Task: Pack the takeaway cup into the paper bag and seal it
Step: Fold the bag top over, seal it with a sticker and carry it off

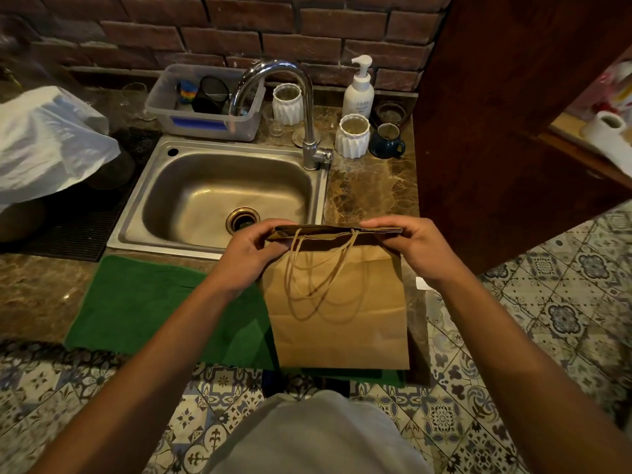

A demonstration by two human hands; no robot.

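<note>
A brown paper bag [338,323] stands upright on a green cloth [143,302] at the counter's front edge. Its top is folded flat into a band, and its twisted paper handles hang down the near face. My left hand [253,248] pinches the left end of the folded top. My right hand [410,244] pinches the right end. The takeaway cup is not visible; the closed bag hides whatever is inside.
A steel sink [219,196] with a curved tap [304,97] lies just behind the bag. White ribbed cups [352,135], a blue mug [386,140], a soap pump bottle [359,90] and a plastic tub [205,107] stand behind. A white plastic bag [44,142] sits left, a wooden panel [513,114] right.
</note>
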